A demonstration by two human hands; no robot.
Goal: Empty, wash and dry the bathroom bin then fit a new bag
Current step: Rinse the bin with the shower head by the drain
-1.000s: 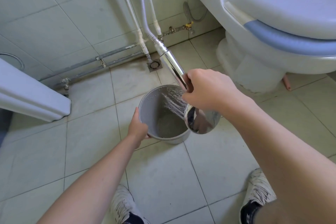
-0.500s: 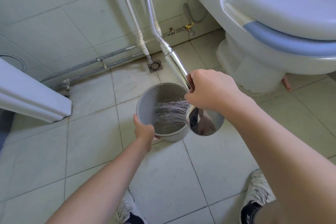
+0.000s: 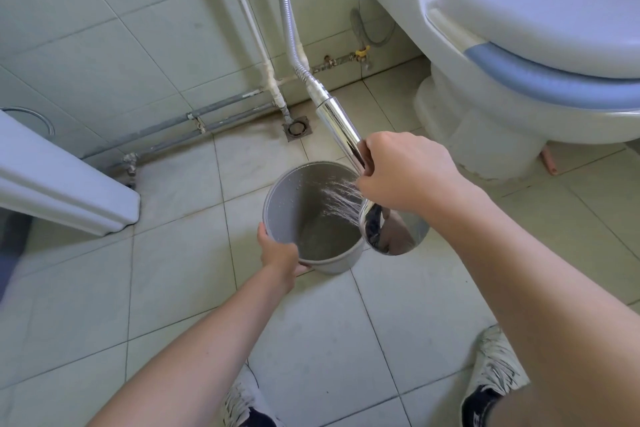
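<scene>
The bin (image 3: 313, 215) sat on the floor tiles (image 3: 173, 270) between the toilet (image 3: 502, 55) and a white fixture (image 3: 69, 184) at the left, tipped so that its mouth faced up and toward the person. The left hand (image 3: 278, 253) gripped its near rim, thumb over the edge and fingers underneath the wall. The right hand (image 3: 405, 173) was closed around the chrome handle of the shower head (image 3: 391, 232), whose hose (image 3: 287, 10) ran up the wall behind. Spray (image 3: 341, 199) fanned from the head across the inside of the bin and struck its far wall, where droplets clung; a little water seemed to have pooled at the bottom. No rubbish or bag showed inside, so emptying looked done and this was the washing step, roughly mid-task. The next move, I would judge, called for turning the bin under the spray so every side got rinsed, then pouring the water out toward the drain (image 3: 297, 128) close by at the foot of the wall, before drying and bagging. Wet tiles near the shoes (image 3: 495, 374) could turn slippery.
</scene>
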